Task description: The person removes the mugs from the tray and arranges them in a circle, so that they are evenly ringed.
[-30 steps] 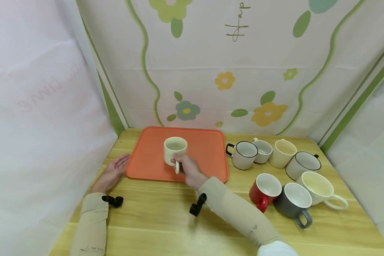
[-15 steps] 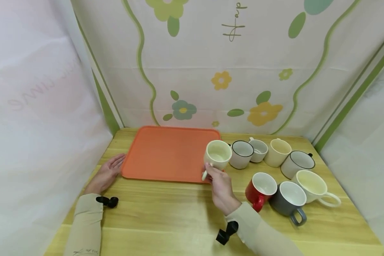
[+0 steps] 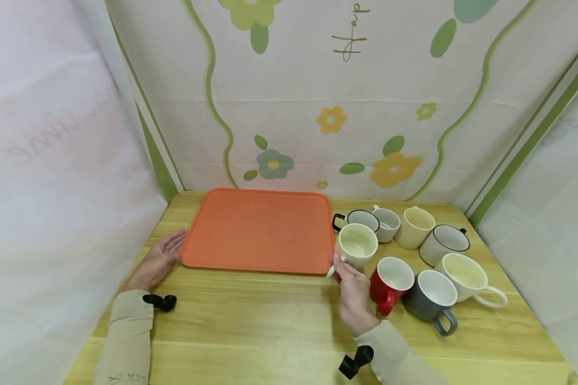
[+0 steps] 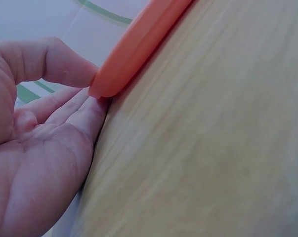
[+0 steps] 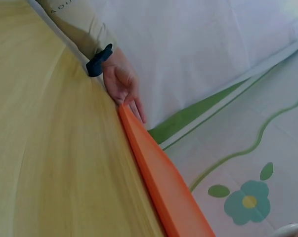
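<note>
In the head view my right hand (image 3: 354,299) pinches the handle of a cream mug (image 3: 358,245), held upright by the right front part of the orange tray (image 3: 257,230). Whether the mug's base touches the table is hidden. The right wrist view shows only a sliver of that mug at its lower right edge. My left hand (image 3: 158,262) lies palm up at the tray's left edge, its fingers fairly straight. From the left wrist, the thumb (image 4: 64,64) touches the tray's rim (image 4: 134,49), with the fingers lying along its far side.
Right of the tray stand a black-rimmed white mug (image 3: 363,218), a small white cup (image 3: 387,223), a pale yellow mug (image 3: 416,229) and another black-rimmed mug (image 3: 443,246). Nearer are a red mug (image 3: 390,283), a grey mug (image 3: 430,299) and a wide cream cup (image 3: 464,278). Cloth walls surround the table.
My right hand has carried the cream mug from above the tray rightward, past its right edge and lower, in front of the black-rimmed mug. The left hand stays at the tray's edge.
</note>
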### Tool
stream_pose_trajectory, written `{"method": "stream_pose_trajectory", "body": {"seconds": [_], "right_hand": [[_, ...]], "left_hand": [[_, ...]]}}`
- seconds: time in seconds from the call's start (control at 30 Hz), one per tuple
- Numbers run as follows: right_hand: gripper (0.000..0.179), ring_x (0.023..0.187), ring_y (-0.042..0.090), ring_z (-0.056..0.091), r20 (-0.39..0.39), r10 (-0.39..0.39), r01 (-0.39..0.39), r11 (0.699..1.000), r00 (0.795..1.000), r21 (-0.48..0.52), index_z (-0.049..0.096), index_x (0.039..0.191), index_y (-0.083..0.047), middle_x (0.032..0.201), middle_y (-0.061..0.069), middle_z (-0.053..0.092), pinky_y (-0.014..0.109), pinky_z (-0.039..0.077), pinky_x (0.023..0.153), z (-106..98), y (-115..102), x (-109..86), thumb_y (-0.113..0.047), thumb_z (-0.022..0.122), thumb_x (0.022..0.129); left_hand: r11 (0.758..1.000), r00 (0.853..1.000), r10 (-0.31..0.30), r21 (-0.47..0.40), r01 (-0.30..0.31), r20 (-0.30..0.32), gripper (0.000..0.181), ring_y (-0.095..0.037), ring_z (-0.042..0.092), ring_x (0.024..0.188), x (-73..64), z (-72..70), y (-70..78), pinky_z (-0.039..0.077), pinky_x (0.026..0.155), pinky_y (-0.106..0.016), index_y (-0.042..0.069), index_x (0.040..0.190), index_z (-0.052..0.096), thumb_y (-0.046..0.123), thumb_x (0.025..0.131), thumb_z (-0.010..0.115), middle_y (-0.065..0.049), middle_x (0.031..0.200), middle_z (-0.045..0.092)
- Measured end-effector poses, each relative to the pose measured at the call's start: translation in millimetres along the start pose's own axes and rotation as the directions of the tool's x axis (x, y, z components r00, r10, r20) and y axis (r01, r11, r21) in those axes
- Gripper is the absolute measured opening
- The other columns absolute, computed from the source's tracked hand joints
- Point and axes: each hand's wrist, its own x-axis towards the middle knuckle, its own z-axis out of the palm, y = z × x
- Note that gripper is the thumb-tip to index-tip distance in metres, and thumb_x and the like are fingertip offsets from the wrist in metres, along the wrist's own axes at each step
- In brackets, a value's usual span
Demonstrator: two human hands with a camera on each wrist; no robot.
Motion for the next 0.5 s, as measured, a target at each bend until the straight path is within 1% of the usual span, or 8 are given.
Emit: {"method": "stream_pose_trajectory", "body": {"seconds": [0.1,0.3,0.5], "right_hand": [[0.015,0.078,0.004,0.063,-0.029,0.005,-0.005,1.0,1.0,0.02,0.08,0.09,-0.017,0.08,-0.013,0.075,0.022,0.047,0.08,-5,5,4.0,-0.028,0.07,0.088],[0.016,0.069,0.003,0.055,-0.075,0.018,-0.015,0.999,0.997,0.038,0.08,0.091,-0.015,0.075,-0.014,0.074,0.021,0.044,0.075,-12,12,7.5,-0.028,0.071,0.087],[0.015,0.073,0.002,0.054,-0.081,0.045,-0.041,0.998,0.996,0.046,0.08,0.09,-0.018,0.076,-0.016,0.074,0.02,0.043,0.075,-17,20,9.9,-0.03,0.071,0.087]], "left_hand": [[1.0,1.0,0.005,0.006,-0.005,0.001,0.082,-0.035,-0.003,0.15,0.9,-0.9,-0.6,0.043,0.1,-0.01,0.0,0.155,-0.001,-0.014,0.091,0.049,-0.021,0.163,-0.005],[1.0,1.0,0.011,0.02,-0.011,0.016,0.083,-0.035,-0.004,0.15,1.9,-0.9,-0.8,0.043,0.101,-0.01,-0.001,0.155,-0.001,-0.018,0.089,0.046,-0.021,0.162,-0.006],[1.0,1.0,-0.015,0.017,0.015,0.003,0.082,-0.034,-0.003,0.151,0.2,1.2,0.5,0.045,0.099,-0.011,0.002,0.155,0.0,-0.015,0.091,0.048,-0.019,0.163,-0.005]]}}
